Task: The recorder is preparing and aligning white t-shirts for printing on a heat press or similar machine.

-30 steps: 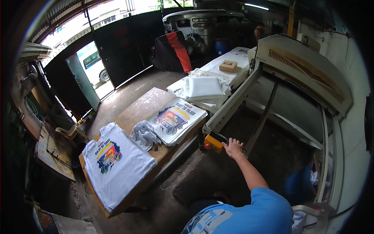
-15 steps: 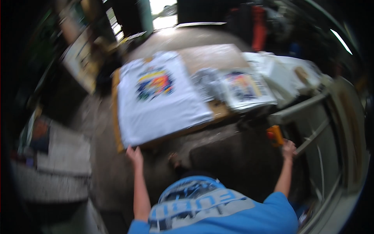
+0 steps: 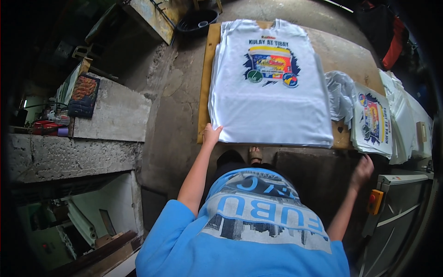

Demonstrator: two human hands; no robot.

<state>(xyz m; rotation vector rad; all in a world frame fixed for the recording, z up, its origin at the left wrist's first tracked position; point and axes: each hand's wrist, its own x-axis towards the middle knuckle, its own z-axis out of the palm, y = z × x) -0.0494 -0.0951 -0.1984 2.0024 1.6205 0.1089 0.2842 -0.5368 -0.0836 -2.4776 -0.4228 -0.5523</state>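
A white T-shirt (image 3: 272, 111) with a colourful print on its chest lies flat on top of a stack of white shirts, neck end away from me. My left hand (image 3: 212, 134) is closed on the near left corner of the shirts, thumb on top; how many layers it holds is hidden. My right hand (image 3: 362, 171) hangs in the air, blurred and apart from things, just below a folded pile of printed white shirts (image 3: 370, 117). Its fingers are smeared by motion. Between the stack and the folded pile sits a crumpled white cloth (image 3: 340, 94).
The shirts lie on a wooden table (image 3: 357, 48). More white cloth (image 3: 401, 113) is heaped at its right. A grey metal machine (image 3: 401, 198) with an orange switch box (image 3: 374, 201) stands close on my right. Concrete ledges (image 3: 110, 111) are at left, a black basin (image 3: 197, 23) beyond.
The view has swung left and sharpened, so the table appears further right. My right hand has left the metal frame beside the orange switch box and moved toward the folded shirts. My left hand stays at the shirt's corner.
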